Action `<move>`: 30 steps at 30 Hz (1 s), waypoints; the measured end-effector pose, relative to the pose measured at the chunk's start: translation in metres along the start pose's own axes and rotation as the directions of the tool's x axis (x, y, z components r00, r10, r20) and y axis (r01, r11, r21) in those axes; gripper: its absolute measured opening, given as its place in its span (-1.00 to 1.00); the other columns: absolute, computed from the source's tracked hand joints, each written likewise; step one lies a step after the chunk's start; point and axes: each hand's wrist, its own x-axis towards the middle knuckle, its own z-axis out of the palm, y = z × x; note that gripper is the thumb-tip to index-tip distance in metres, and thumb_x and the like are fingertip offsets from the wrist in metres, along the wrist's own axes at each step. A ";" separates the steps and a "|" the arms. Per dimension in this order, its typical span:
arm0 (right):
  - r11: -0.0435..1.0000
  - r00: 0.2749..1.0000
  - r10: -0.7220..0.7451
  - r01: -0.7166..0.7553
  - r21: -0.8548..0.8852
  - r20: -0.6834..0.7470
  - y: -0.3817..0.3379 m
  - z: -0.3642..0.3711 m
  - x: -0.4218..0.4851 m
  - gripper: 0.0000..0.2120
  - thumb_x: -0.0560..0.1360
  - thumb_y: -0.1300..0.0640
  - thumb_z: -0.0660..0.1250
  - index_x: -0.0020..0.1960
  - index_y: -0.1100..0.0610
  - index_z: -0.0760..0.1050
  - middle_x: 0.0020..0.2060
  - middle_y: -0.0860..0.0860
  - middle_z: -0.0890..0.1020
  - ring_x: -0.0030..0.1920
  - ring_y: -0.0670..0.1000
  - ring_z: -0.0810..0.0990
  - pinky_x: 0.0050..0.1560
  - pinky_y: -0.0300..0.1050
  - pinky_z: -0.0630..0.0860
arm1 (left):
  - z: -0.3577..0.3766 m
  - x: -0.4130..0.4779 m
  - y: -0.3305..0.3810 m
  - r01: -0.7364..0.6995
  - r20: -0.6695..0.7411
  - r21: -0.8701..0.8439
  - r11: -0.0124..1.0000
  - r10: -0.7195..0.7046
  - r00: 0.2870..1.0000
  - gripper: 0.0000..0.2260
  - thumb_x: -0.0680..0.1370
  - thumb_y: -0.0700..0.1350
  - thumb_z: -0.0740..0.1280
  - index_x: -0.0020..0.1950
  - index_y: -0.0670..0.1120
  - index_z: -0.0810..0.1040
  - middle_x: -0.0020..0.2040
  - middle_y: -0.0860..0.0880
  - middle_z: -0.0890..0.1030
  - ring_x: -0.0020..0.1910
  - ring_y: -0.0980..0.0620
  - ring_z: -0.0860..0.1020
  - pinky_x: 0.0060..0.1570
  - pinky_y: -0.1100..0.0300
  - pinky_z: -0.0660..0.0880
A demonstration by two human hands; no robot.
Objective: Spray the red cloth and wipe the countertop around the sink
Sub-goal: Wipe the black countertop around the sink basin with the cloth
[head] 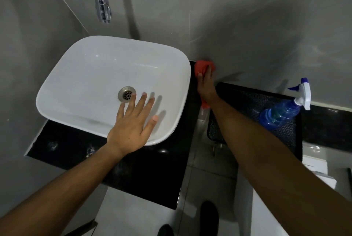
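**mopfan:** so where's the red cloth [203,66] at? I see the right hand [206,85] laid flat on top of it, fingers together, pressing it onto the black countertop [144,174] in the narrow strip between the sink [80,75] and the wall. Cloth bunches out past the fingertips, and a bit pokes out under the wrist.

**tilegrout:** yep. Looks thin and floppy, so I'd guess it weighs next to nothing and folds over itself if you push from one edge. A flat palm in the middle seems the right hold; pinching a corner would just drag it into a rope.

**mopfan:** and the left hand [133,123]?

**tilegrout:** spread wide, empty, over the near rim of the sink. Can't tell if it's resting on it or hovering. Spray bottle [282,114] sits well off to the right of the wiping hand, on a dark mesh tray [247,98].

**mopfan:** damp cloth on glossy stone probably slides easily, so keep pressure down.
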 end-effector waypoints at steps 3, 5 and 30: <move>0.987 0.997 -0.070 0.072 -0.147 0.021 0.004 0.004 -0.021 -0.47 0.70 0.15 0.07 0.58 0.29 -0.01 0.57 0.33 -0.11 0.59 0.27 -0.06 0.56 0.00 -0.07 | -0.001 -0.001 -0.001 0.000 0.008 0.007 1.000 0.000 1.000 -0.41 0.60 0.32 -0.26 0.60 0.17 -0.19 0.64 0.08 -0.15 0.59 0.03 -0.29 0.56 -0.13 -0.22; 0.959 0.992 -0.114 0.123 -0.253 0.052 0.010 0.009 -0.041 -0.50 0.69 0.15 0.07 0.58 0.27 0.05 0.58 0.30 -0.10 0.59 0.29 -0.12 0.58 0.05 -0.12 | 0.000 0.002 -0.001 0.002 0.011 0.012 1.000 -0.003 1.000 -0.42 0.60 0.32 -0.27 0.60 0.18 -0.20 0.65 0.07 -0.14 0.60 0.02 -0.28 0.56 -0.14 -0.22; 0.498 0.788 -0.454 0.611 -0.615 0.415 0.027 0.071 -0.351 -0.55 0.60 0.03 0.16 0.46 0.10 0.41 0.49 0.07 0.40 0.51 0.15 0.32 0.49 0.22 0.25 | -0.002 0.002 0.003 -0.022 -0.030 0.046 0.999 0.023 0.999 -0.41 0.63 0.27 -0.21 0.62 0.07 -0.06 0.65 -0.04 -0.06 0.61 -0.10 -0.23 0.51 -0.31 -0.19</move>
